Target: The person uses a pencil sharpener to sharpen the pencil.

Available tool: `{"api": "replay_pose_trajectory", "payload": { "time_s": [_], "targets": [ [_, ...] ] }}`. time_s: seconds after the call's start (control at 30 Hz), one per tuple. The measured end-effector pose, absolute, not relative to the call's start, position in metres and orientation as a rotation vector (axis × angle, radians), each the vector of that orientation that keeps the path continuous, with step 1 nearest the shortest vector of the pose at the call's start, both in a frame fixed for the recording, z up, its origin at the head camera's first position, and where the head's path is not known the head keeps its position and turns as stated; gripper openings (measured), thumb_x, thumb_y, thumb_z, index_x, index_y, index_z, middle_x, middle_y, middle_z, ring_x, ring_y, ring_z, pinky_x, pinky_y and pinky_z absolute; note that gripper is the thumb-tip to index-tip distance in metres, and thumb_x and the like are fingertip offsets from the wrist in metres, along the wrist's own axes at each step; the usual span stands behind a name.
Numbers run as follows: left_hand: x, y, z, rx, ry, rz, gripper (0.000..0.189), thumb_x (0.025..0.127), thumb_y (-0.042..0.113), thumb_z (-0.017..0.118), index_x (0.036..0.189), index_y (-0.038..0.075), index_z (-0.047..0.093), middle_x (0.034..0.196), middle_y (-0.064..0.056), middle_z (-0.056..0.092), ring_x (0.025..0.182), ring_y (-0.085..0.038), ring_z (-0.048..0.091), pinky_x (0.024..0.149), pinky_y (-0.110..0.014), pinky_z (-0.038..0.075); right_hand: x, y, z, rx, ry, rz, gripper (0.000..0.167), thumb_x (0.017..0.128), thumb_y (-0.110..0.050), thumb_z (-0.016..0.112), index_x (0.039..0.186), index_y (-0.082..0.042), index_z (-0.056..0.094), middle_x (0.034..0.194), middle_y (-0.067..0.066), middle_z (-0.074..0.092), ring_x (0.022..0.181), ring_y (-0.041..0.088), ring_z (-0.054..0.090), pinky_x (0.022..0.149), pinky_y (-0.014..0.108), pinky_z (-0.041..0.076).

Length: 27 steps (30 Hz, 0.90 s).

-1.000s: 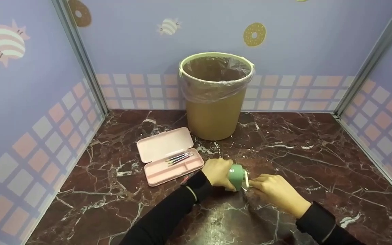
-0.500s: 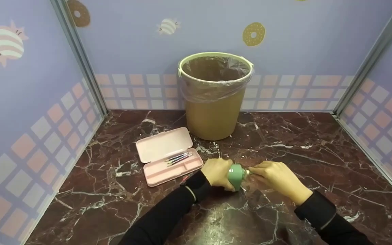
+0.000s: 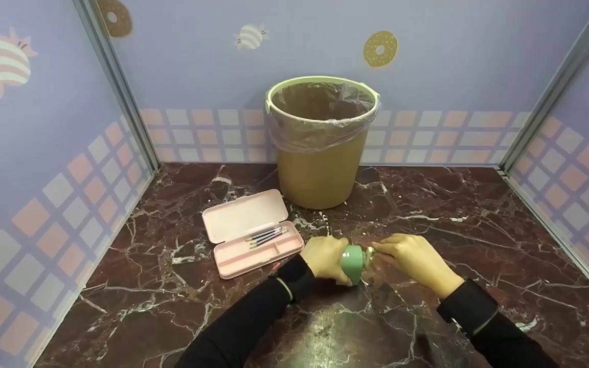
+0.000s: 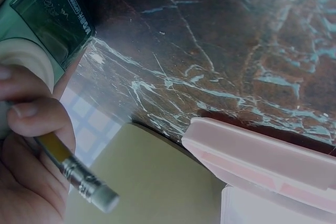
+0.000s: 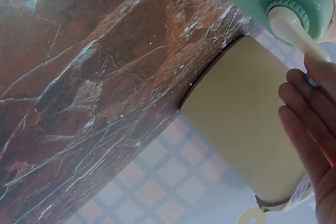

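A green hand-crank pencil sharpener [image 3: 352, 266] lies on the dark marbled table in the head view. My left hand [image 3: 323, 258] grips it from the left side. In the left wrist view, a pencil [image 4: 86, 182] with a metal band and pale eraser end sticks out from among that hand's fingers; its tip is hidden. Behind the fingers shows the sharpener's dark see-through shavings window [image 4: 55, 17]. On the opposite side my right hand [image 3: 414, 259] pinches the knob end of the white crank [image 5: 295, 31], its other fingers extended in the right wrist view.
An open pink pencil case [image 3: 246, 217] sits left of the hands, with several pencils [image 3: 267, 237] in it. Behind stands a tall tan bin [image 3: 320, 176] lined with a clear bag. A small red item [image 3: 276, 266] lies beside the left sleeve. Patterned panels enclose the table.
The crank has swung round from pointing down to pointing up, and my right hand has moved up with it. My left hand keeps its hold on the pencil sharpener.
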State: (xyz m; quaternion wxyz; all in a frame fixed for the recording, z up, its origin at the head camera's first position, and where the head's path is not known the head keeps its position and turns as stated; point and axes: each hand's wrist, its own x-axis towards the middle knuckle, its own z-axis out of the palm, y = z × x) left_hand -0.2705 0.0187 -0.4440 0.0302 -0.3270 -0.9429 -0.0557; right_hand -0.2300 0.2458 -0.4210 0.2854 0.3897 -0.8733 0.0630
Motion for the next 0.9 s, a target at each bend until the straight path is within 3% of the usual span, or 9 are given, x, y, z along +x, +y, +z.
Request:
{"api": "replay_pose_trajectory", "payload": {
  "time_s": [0.9],
  "targets": [
    [-0.271,0.018,-0.446,-1.035,-2.895,-0.149,0.067,0.061,0.059,0.091,0.105,0.016,0.065,0.092,0.0,0.076,0.08,-0.02,0.073,0.068,-0.037,0.058,-0.247,0.243,-0.429,0.975,-2.382,0.096,0.024,0.081,-0.013,0.083,0.105,-0.009,0.08,0.09,0.005,0.079,0.077,0.02,0.074,0.071,0.036,0.06]
  ]
}}
